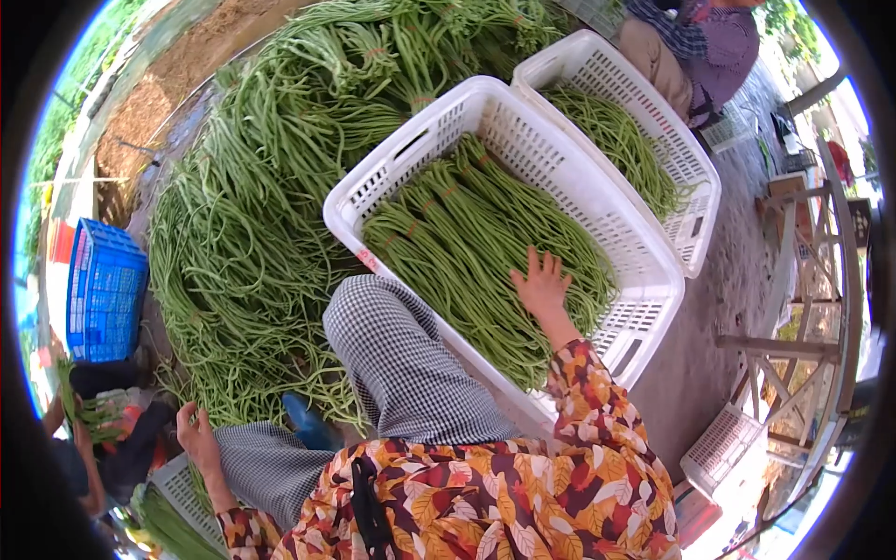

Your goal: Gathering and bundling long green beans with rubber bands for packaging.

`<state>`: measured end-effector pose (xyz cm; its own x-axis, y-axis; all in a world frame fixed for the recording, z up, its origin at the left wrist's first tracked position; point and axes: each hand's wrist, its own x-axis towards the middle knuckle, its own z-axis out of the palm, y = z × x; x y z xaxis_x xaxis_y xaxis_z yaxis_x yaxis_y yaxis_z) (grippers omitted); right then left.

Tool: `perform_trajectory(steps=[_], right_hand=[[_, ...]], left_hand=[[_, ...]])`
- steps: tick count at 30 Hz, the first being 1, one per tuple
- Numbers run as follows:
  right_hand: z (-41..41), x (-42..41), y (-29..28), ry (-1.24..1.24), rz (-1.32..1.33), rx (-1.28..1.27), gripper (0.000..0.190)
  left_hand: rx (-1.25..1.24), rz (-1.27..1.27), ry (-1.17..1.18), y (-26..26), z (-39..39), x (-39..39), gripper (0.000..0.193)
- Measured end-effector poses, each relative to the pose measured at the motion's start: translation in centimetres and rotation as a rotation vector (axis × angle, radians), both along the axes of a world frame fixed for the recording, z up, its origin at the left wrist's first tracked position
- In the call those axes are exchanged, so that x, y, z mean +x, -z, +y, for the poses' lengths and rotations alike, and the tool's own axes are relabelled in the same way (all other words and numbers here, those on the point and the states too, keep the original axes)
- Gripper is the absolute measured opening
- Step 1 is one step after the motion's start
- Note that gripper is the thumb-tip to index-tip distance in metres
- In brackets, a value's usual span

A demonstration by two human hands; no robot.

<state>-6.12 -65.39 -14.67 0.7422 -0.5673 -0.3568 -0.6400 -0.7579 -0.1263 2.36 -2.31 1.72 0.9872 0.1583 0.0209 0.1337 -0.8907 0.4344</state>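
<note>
Before me stands a white perforated plastic crate (584, 199) with bundles of long green beans (462, 259) laid side by side in it. Reddish bands tie the bundles near their upper left ends. My right hand (544, 285) rests on the beans toward their loose ends, fingers spread, gripping nothing that I can see. Beside my knee, at the lower left, my left hand (199, 441) is raised with its fingers bent and apart, holding nothing visible. A large heap of long beans (245, 231) lies on the ground left of the crate.
A second white crate (682, 150) with loose beans adjoins mine. A person (707, 63) sits beyond it; another person's arm (84, 455) shows at lower left. A blue crate (108, 290) stands left, a wooden frame (784, 346) right. Another bean-filled crate (185, 490) is near my left hand.
</note>
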Motion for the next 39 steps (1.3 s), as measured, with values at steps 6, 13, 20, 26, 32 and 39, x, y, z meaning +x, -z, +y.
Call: perform_trajectory(steps=[6, 13, 20, 26, 32, 39], right_hand=[[0.1, 0.9, -1.0, -0.058, 0.201, -0.087, 0.078], [-3.1, 9.7, 1.0, -0.087, -0.1, 0.135, 0.081], [8.1, 11.5, 2.8, -0.339, 0.046, -0.071, 0.092], [2.8, 15.7, 1.0, -0.383, 0.285, 0.198, 0.104], [1.7, 18.8, -2.9, -0.541, 0.114, 0.073, 0.047], [9.4, 25.5, -12.2, -0.506, -0.628, 0.367, 0.016]], left_hand=[[0.001, -0.024, -0.06, -0.7, -0.5, -0.6, 0.018], [0.082, -0.066, -0.099, -0.5, -1.7, -0.4, 0.017], [0.061, -0.119, -0.124, -2.7, -1.1, -1.6, 0.018], [-0.071, -0.053, -0.057, -3.4, -2.6, 0.8, 0.023], [-0.245, 0.124, 0.396, -4.2, -9.5, 6.7, 0.033], [0.058, 0.718, 0.606, 2.5, -9.7, 7.3, 0.032]])
